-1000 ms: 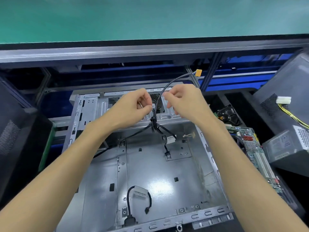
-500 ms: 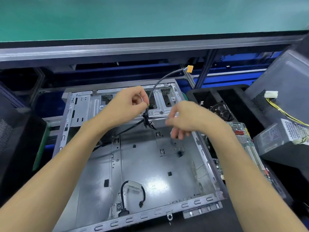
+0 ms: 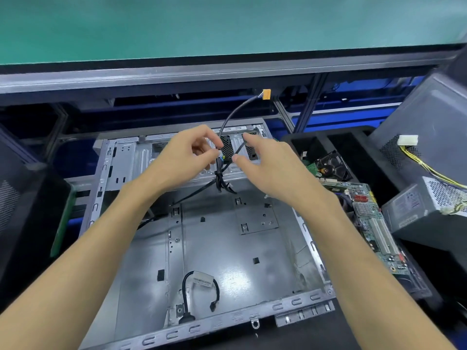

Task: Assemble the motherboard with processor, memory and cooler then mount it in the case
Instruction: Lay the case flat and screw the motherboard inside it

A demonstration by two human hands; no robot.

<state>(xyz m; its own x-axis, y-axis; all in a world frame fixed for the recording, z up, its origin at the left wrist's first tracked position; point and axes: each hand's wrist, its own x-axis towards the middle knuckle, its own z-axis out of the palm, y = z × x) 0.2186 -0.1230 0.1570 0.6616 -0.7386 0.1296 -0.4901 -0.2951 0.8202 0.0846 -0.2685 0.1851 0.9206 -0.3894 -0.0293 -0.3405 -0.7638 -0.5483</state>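
From the head camera, the open case lies flat on the desk, its floor bare, so the motherboard is not yet mounted; it rests just off the case's right edge, nearer the right hand. Above the case's far edge the left hand pinches a tied bundle of black cables, one strand rising up and away to an orange connector. The right hand hovers beside the bundle, thumb and forefinger spread, apparently holding nothing.
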